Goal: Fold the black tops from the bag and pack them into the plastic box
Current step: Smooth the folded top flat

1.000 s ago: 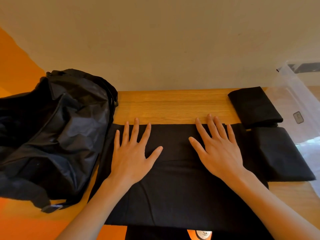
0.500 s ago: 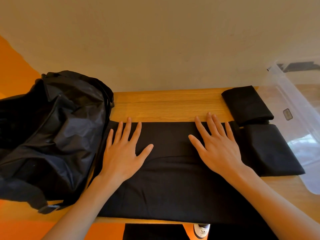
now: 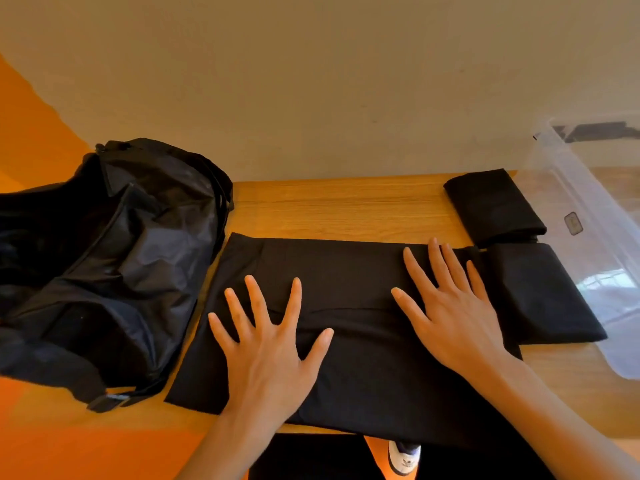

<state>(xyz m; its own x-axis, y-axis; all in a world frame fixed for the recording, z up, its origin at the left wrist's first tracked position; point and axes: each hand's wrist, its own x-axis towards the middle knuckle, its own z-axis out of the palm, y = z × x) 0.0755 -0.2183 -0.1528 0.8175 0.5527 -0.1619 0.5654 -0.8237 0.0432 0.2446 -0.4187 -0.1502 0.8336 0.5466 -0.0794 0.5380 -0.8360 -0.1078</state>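
Step in hand: folding, smoothing stage. One black top (image 3: 346, 268) lies flat across the middle of the table (image 3: 329, 206) as a long left-right band, with a soft crease running along its length. Its near edge reaches the table's near edge.

Left hand (image 3: 266, 344) and right hand (image 3: 450, 317) are both palm-down on the top. The fingers (image 3: 254, 299) are straight and spread, pressing the cloth, gripping nothing.

Two folded tops sit at the right: the far one (image 3: 495, 206) and the near one (image 3: 540, 292), touching each other. The band's right end meets the near one. Neither is in the clear plastic box (image 3: 595, 216), which stands just right of them, so packing hasn't started, I'd say.

The black bag (image 3: 114, 258) is slumped at the left, just beside the top's left end. Can't tell if more tops are inside.

Next move, my read: pinch one short end, carry it over to the other, then fold down to match the two bundles. Keep one palm on the cloth as an anchor, because thin fabric slides on wood. Watch the right end; it could drag the near bundle.
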